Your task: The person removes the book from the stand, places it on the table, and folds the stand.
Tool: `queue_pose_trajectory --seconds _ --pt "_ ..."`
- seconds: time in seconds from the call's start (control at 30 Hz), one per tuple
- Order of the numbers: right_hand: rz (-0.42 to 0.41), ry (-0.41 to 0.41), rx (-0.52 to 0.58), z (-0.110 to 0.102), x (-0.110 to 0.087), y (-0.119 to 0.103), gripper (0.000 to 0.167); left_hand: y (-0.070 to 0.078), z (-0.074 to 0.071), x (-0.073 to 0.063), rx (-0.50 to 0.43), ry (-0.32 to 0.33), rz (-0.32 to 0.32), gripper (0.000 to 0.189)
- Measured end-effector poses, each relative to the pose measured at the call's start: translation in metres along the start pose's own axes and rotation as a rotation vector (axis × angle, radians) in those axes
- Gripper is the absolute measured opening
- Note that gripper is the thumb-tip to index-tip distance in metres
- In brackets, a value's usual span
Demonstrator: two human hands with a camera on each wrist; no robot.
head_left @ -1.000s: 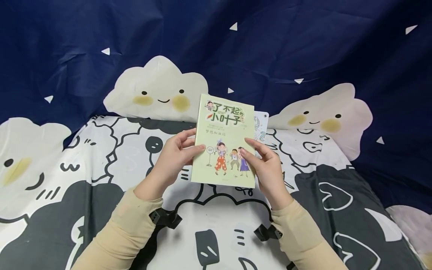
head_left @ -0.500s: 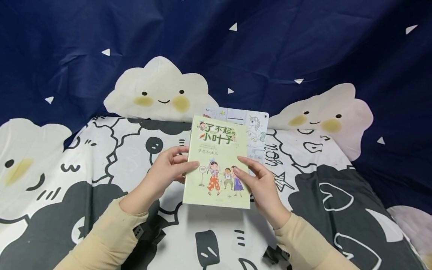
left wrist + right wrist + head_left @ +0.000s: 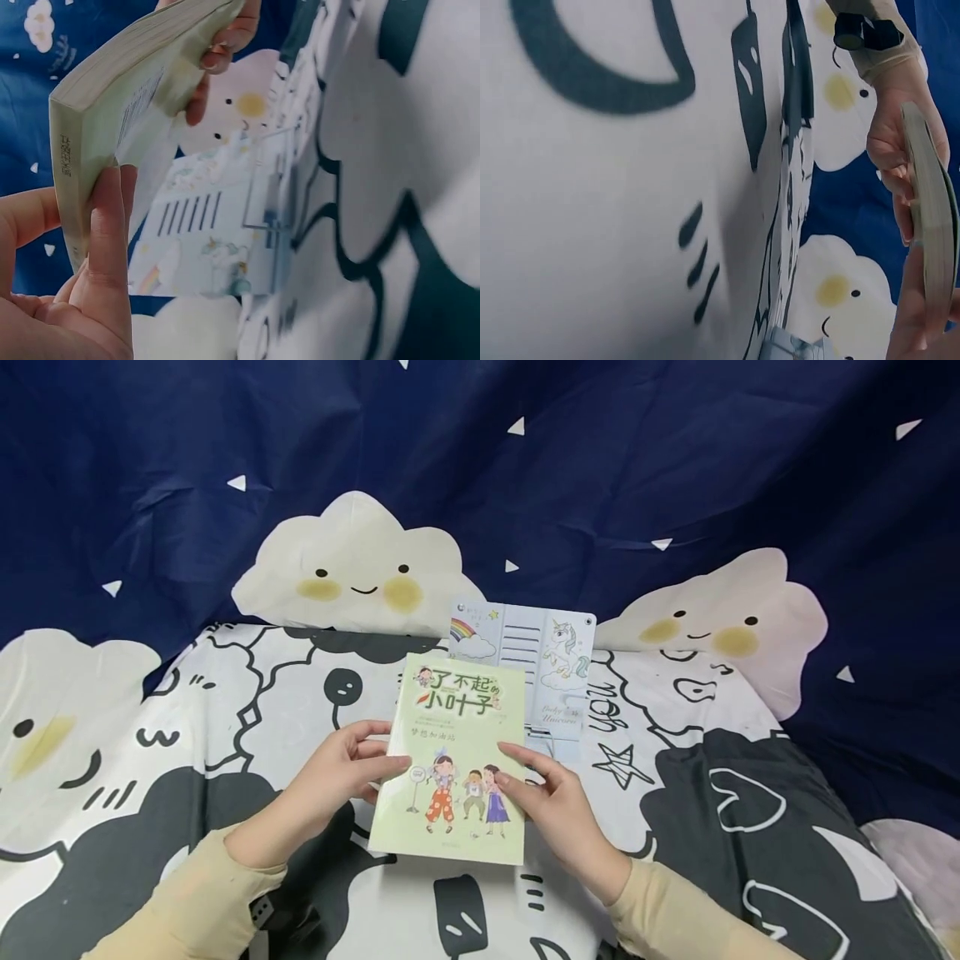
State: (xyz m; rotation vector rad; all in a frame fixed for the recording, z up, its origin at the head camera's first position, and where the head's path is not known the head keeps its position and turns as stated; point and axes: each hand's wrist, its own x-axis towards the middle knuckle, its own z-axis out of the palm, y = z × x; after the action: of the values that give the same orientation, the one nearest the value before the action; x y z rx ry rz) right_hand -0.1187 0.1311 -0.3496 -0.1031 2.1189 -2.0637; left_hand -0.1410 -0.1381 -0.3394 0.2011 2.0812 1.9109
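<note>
On the near side of one unicorn-printed board, whose lower left is partly hidden by it, one green book is held raised above the patterned cloth. Its left edge is pinched by the left hand, its right by the right hand. Since a second ago, the book has been lowered leftward, exposing more board.

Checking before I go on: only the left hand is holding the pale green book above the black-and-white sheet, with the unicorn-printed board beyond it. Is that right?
Not quite: the left hand isn't alone. The head view shows the right hand gripping the opposite side of the pale green book. The black-and-white sheet below and unicorn-printed board beyond are as you say.
</note>
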Motion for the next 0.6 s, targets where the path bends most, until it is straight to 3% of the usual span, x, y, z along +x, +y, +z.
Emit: queue_pose_trajectory --seconds 0.2,0.4,0.6 --pt "-0.001 -0.103 -0.028 0.014 -0.009 0.003 0.052 -0.009 -0.016 -0.014 -0.01 -0.014 -0.02 0.06" --pt "0.001 -0.14 -0.056 0.036 -0.013 0.003 0.053 -0.017 -0.039 -0.026 0.03 -0.041 -0.057 0.065" --pt "0.007 -0.192 -0.042 0.055 -0.008 0.003 0.052 -0.024 -0.059 -0.035 0.046 -0.002 -0.106 0.067"
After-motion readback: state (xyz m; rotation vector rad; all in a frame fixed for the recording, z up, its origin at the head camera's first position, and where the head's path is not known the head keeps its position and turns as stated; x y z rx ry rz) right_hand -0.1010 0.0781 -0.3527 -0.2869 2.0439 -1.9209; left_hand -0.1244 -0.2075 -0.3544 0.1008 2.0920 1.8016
